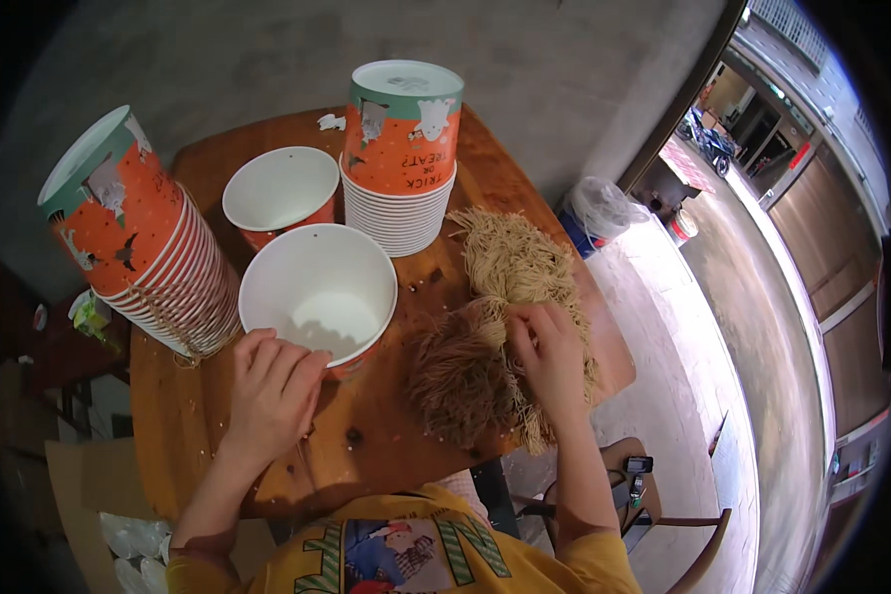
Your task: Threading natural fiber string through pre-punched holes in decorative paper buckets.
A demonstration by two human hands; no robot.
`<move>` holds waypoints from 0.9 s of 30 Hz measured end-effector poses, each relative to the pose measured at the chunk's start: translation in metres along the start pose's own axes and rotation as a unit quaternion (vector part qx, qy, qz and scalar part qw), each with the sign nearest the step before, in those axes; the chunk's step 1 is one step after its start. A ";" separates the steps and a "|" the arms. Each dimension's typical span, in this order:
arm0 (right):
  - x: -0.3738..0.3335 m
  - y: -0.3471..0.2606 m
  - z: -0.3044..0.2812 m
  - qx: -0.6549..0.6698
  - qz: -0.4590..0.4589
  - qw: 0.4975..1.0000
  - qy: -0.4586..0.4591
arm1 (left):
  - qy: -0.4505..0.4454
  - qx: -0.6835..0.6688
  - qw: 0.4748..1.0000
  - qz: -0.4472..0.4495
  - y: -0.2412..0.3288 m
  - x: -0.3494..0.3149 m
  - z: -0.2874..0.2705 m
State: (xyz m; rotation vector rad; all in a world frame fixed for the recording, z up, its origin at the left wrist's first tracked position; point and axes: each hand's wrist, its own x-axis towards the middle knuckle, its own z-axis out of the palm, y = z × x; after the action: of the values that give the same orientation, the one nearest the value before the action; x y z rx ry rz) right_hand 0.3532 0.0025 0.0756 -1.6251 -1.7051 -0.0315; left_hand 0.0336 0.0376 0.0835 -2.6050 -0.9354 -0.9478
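In front of me an orange paper bucket (317, 282) stands mouth up, showing its white inside, with nothing visible in it. My left hand (275, 391) is curled at its near rim, fingers bent over the edge and thumb hidden. To the right lies a big bundle of beige cords (530, 262), with a darker brown bundle of cords (455, 376) against its near left side. My right hand (549, 356) is among the beige cords, its thumb and fingers pinched on some strands. A second open paper bucket (282, 188) stands just behind the first.
An upside-down stack of orange and green buckets (401, 158) stands at the back. Another tall stack (139, 228) leans at the left edge of the wooden table (317, 475), with cord around its lower part. A chair (629, 485) with small objects on it stands at the right.
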 end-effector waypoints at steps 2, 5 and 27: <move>0.020 -0.003 -0.002 -0.052 -0.064 0.996 -0.034 | -0.002 -0.002 1.000 -0.004 -0.002 -0.002 0.000; 0.033 0.006 -0.002 -0.111 -0.139 0.979 -0.103 | -0.004 -0.013 1.000 -0.015 0.001 0.001 -0.003; 0.066 -0.009 -0.020 0.243 0.056 0.952 -0.177 | 0.016 -0.338 0.937 -0.086 0.038 0.069 0.011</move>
State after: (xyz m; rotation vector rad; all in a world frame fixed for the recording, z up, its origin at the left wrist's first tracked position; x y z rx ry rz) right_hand 0.3625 0.0464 0.1293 -1.3985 -1.6966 0.7213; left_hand 0.1038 0.0462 0.1196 -3.0648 -0.9686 -1.5936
